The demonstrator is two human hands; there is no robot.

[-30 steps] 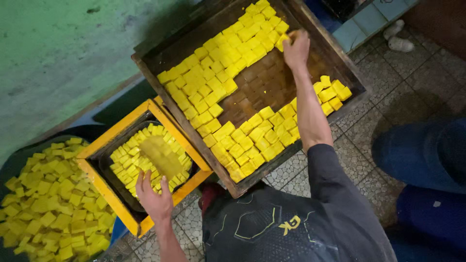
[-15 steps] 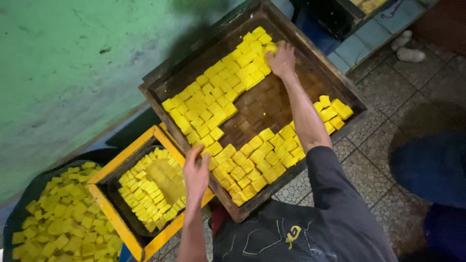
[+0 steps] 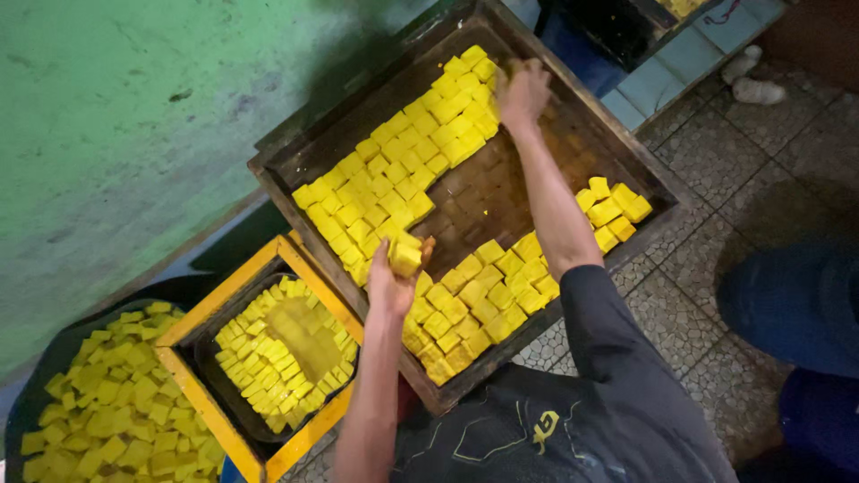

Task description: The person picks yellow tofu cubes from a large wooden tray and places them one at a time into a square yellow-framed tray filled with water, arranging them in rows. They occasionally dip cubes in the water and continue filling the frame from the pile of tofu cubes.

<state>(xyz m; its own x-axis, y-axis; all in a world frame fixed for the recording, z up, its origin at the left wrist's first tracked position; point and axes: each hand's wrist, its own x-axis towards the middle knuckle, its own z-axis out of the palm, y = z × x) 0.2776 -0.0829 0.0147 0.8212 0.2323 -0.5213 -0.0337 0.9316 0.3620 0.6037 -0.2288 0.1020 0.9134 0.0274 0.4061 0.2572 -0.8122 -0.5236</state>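
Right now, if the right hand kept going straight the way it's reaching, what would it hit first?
The right hand points up the wooden tray toward its far corner. It is already at the yellow cubes beside that corner, so past them it would probably meet the tray's far wall, though depth is hard to judge.

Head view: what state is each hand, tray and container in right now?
Left hand: gripping one yellow cube.
Right hand: on cubes at far corner.
Wooden tray: part-filled, bare centre.
Yellow-framed box: cubes ringing liquid.
Dark tub: heaped with cubes.
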